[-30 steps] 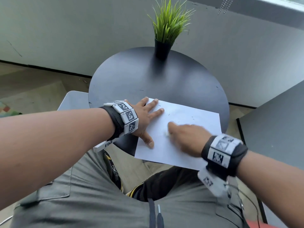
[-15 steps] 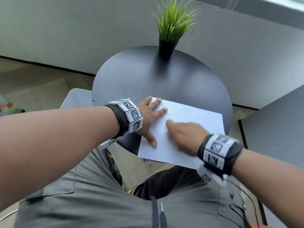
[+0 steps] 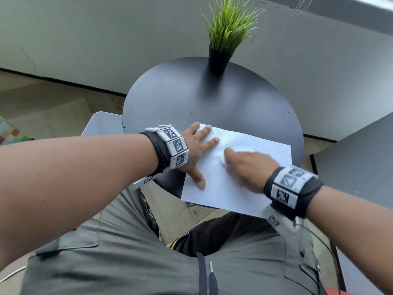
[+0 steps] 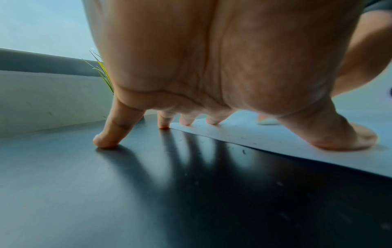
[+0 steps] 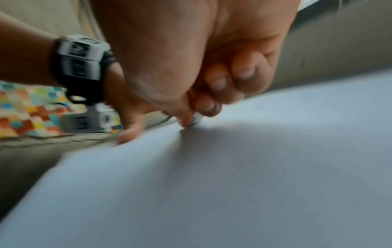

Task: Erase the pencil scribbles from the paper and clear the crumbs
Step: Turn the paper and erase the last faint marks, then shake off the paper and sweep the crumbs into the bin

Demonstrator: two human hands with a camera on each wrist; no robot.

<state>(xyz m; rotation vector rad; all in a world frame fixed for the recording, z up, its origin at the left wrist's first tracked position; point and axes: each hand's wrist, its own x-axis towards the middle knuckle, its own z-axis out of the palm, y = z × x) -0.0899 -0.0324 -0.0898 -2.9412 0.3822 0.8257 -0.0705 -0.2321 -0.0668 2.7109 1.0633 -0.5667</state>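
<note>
2 hands busy: my left hand (image 3: 194, 145) spread flat pinning paper (image 3: 244, 188); right hand (image 3: 248, 169) pinching eraser (image 5: 197, 119), mid-rub. Next: sweep crumbs w/ light strokes.

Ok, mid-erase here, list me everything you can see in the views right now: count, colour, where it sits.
paper: one, white sheet, near side of the table, its near edge overhanging the rim
eraser: one, white, pinched at the right fingertips, touching the paper
crumbs: several small dark specks, on the paper and on the table by its left edge
table: one, round, black
potted plant: one, green grass in a black pot, far side of the table
second dark surface: one, at the right edge of the head view
patterned rug: one, multicoloured, on the floor at far left
left hand: fingers spread, pressing the paper's left edge, little finger on the table
right hand: curled round the eraser, blurred
</note>
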